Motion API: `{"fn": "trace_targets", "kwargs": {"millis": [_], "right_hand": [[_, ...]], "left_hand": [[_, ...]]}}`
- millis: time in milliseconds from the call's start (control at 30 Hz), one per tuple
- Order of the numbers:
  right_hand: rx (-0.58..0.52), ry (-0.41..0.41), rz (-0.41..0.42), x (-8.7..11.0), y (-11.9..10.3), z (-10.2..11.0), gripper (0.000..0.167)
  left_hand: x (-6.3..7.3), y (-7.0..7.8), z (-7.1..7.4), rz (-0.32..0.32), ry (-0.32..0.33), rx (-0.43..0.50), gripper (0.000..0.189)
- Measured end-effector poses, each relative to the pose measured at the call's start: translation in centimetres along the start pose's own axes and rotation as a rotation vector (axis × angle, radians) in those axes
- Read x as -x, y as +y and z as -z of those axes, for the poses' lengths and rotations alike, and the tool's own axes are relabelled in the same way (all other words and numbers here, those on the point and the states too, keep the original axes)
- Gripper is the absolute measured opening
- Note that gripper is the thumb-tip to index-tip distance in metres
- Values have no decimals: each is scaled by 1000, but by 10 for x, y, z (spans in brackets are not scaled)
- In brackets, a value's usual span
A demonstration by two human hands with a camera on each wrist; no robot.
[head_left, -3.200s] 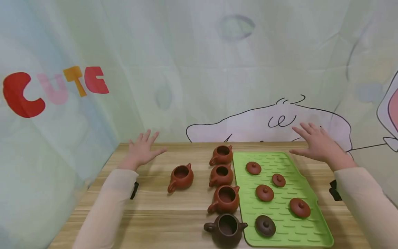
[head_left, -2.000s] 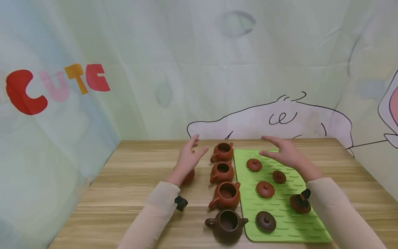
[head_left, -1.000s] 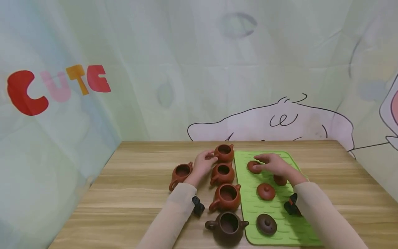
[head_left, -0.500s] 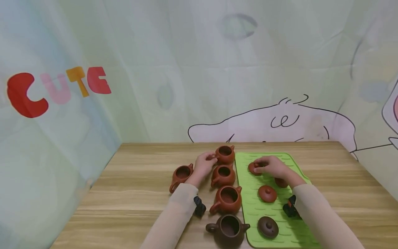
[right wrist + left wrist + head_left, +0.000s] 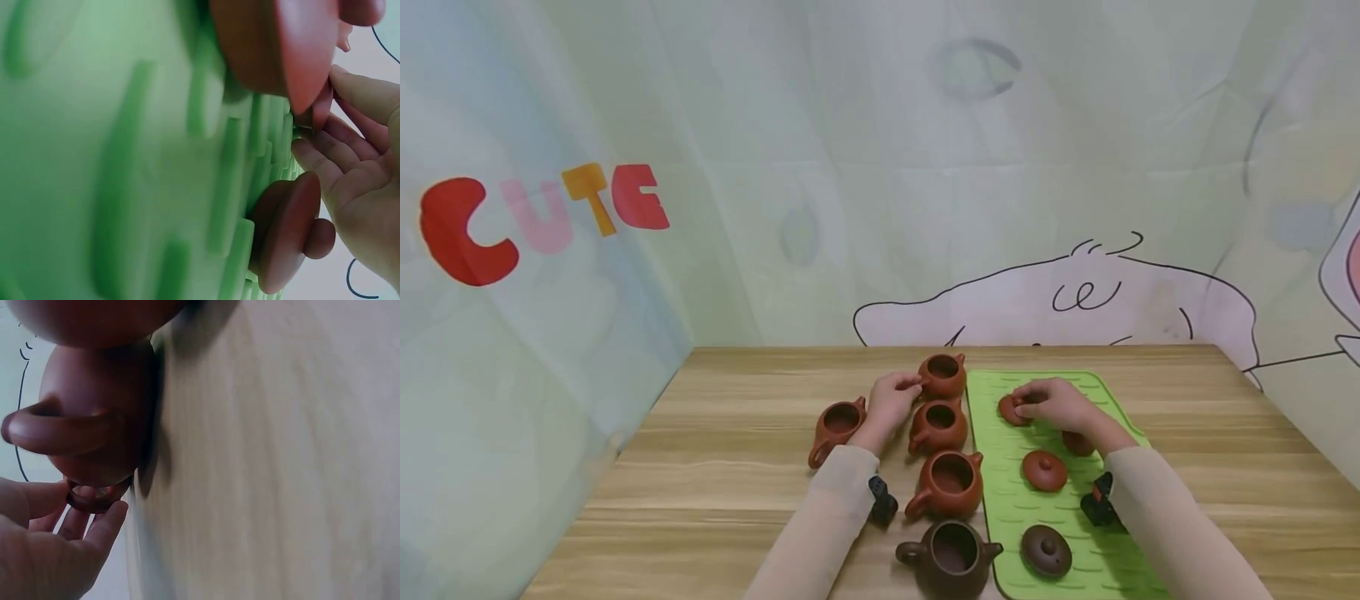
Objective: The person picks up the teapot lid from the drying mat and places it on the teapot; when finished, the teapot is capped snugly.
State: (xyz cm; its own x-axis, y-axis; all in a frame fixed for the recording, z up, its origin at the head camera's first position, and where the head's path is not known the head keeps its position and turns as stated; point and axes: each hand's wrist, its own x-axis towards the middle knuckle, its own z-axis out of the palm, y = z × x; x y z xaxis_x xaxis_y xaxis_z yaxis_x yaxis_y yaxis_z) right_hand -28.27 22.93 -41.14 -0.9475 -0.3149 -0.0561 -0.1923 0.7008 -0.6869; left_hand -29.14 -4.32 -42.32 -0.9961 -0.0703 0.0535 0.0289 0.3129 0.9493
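Note:
My left hand (image 5: 891,404) pinches the handle (image 5: 94,503) of the farthest reddish-brown clay teapot (image 5: 953,385), which stands lidless on the table. On the green ridged mat (image 5: 1006,517), my right hand (image 5: 1060,404) has its thumb and fingers at the small clay lid (image 5: 1011,410) nearest the far edge. In the right wrist view the thumb and fingertips close around that lid (image 5: 322,106), partly hidden behind a nearer one. The left wrist view shows a second teapot (image 5: 94,387) just before the held one.
Two more reddish teapots (image 5: 949,437) (image 5: 958,498) and a dark brown one (image 5: 955,579) line the mat's left edge. Another teapot (image 5: 837,427) stands left, beside my left forearm. Other lids (image 5: 1045,472) (image 5: 1047,550) (image 5: 1078,443) lie on the mat. A printed curtain (image 5: 775,167) hangs behind the table.
Both hands came in from the sides, fingers spread at first. The left reached the far teapot's handle and the right came down onto the far lid. Teapots and lids stay in place.

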Motion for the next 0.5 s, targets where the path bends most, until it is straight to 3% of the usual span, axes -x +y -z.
{"fn": "trace_targets", "kwargs": {"millis": [500], "right_hand": [[-18,-6,9,-8,-8,6,31]], "left_hand": [[2,-1,2,-9,-8,16,17]]}}
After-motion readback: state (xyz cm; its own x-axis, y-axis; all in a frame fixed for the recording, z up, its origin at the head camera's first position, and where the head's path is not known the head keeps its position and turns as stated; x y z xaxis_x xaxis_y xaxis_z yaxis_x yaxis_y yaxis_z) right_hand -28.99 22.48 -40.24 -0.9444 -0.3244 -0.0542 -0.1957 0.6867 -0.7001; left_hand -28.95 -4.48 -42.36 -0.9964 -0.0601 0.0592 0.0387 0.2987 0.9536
